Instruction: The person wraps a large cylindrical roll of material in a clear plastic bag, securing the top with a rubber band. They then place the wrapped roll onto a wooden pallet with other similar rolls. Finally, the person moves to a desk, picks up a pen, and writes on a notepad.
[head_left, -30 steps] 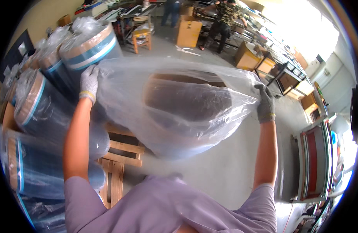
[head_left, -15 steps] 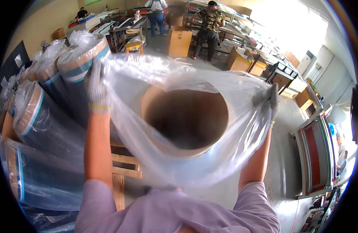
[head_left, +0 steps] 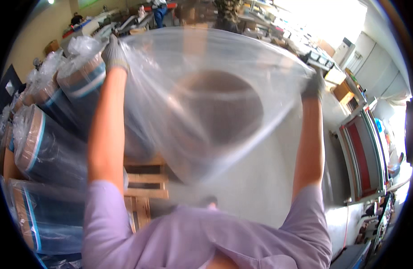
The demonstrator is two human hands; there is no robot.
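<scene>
Holding clear plastic (head_left: 211, 56) above grey workshop floor (head_left: 256, 179), left grip (head_left: 114, 56) and right grip (head_left: 313, 84) clutch its edge; brown drum (head_left: 226, 85) shows through!

The room is bright. Strong light pours in from the top right, so white that the things there get washed out. The yellow wall (head_left: 34, 42) at the left looks softer and dimmer. The floor (head_left: 260, 175) is gray, with a shiny white patch low on the right. The clear plastic bag (head_left: 215, 103) is smeary and shiny, and things behind it look foggy. The right hand (head_left: 313, 85) is dark and fuzzy. The rack (head_left: 361, 154) leans and bends near the round edge, and the corners are black.
</scene>
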